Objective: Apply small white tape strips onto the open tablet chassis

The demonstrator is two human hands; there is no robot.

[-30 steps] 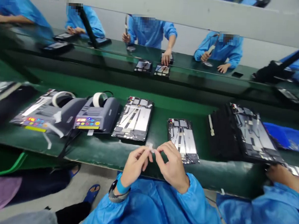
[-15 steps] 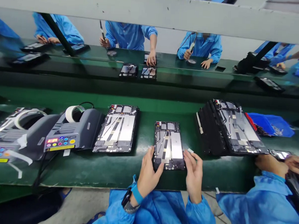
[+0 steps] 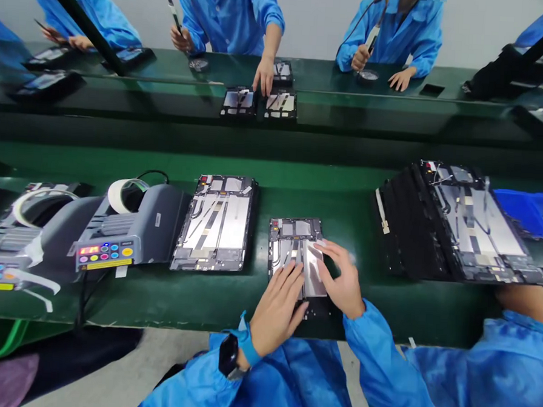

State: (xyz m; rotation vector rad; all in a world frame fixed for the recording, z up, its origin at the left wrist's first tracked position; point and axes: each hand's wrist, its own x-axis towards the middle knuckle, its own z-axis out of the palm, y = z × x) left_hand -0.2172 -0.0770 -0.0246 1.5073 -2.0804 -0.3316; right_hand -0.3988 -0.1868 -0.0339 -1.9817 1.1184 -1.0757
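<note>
Hands rest flat on a small opened tablet (image 3: 297, 241) lying near the front edge of the green tabletop (image 3: 344, 201), at its middle. Its long axis runs from the front edge toward the back, leaning slightly left at the far end, with the circuit end pointing away from the person. The left hand (image 3: 279, 307) lies palm down over the near left part, fingers spread and straight, gripping nothing. The right hand (image 3: 343, 280) presses its fingertips on the silver panel at the tablet's right side, also loose and unclenched. A larger tablet (image 3: 216, 223) lies just to the left, parallel, and beyond it a tape dispenser (image 3: 129, 229). A stack of tablets (image 3: 456, 225) sits toward the right end.
</note>
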